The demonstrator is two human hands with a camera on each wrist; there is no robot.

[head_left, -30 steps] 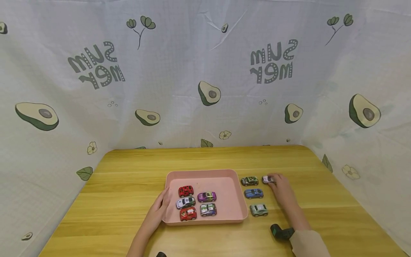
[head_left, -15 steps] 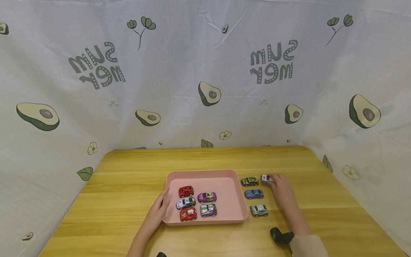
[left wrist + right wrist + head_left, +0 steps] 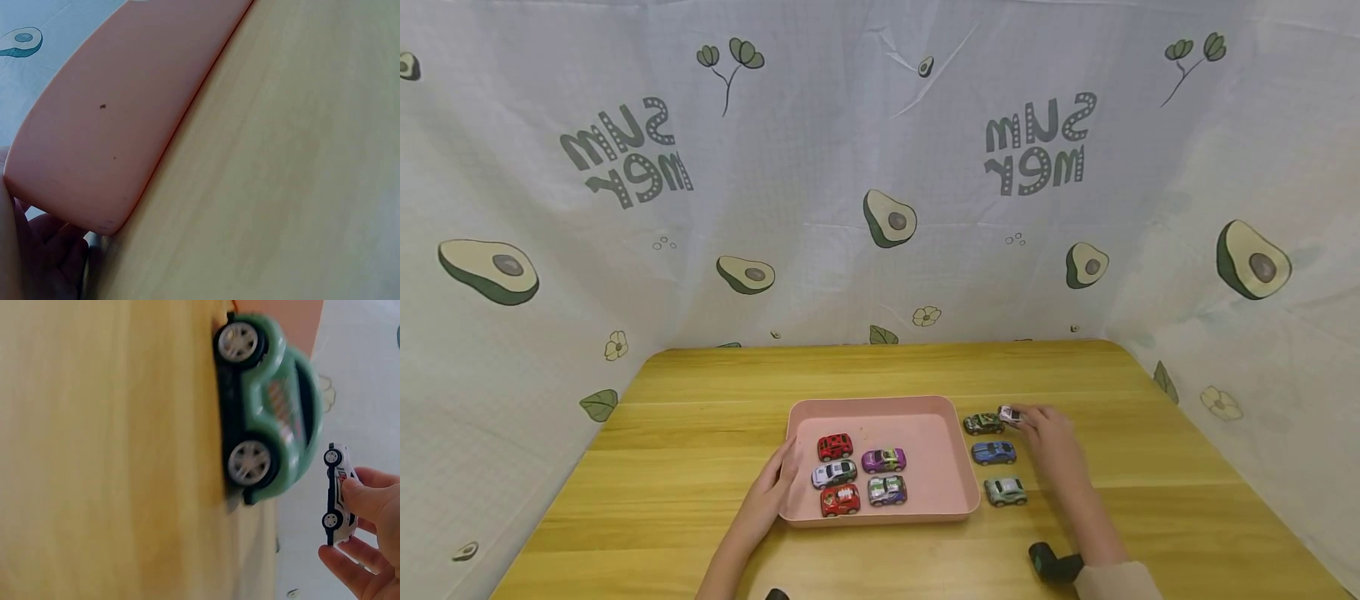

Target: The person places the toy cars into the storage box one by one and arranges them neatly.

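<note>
- Right hand [image 3: 1052, 442]: grip narrow, pinching white toy car [image 3: 1007, 413] between thumb and fingers; beige sleeve [image 3: 1118, 581] behind the wrist.
- White toy car: on far right, just beside dark green car [image 3: 982, 424]; touching or not, can't tell. Right wrist view has it held up off the tabletop [image 3: 1060, 375], wheels toward the tabletop.
- Left hand [image 3: 766, 487]: at left side of pink tray [image 3: 932, 471], touching its rim; can't tell if the grip closes on the rim or only rests there.
- Left wrist view: near wall of the tray, small dark marks on it, fingers at its left end.
- Right of tray, far to near: dark green car, blue car [image 3: 993, 452], pale green car [image 3: 1005, 492]. All upright on the tabletop, apart from each other.
- Pale green car fills much of the right wrist view, a bit blurred.
- In tray, left column, far to near: red car with black spots [image 3: 834, 447], white-and-green car [image 3: 833, 473], red car with white detail [image 3: 839, 500]; close together.
- Next column to the right: purple car [image 3: 883, 460] far, silver-and-green car [image 3: 887, 490] near. Tray's right part is bare.
- Black device [image 3: 1056, 564] beside right wrist.
- Behind: white curtain [image 3: 820, 167], avocado print, mirrored "summer" lettering.
</note>
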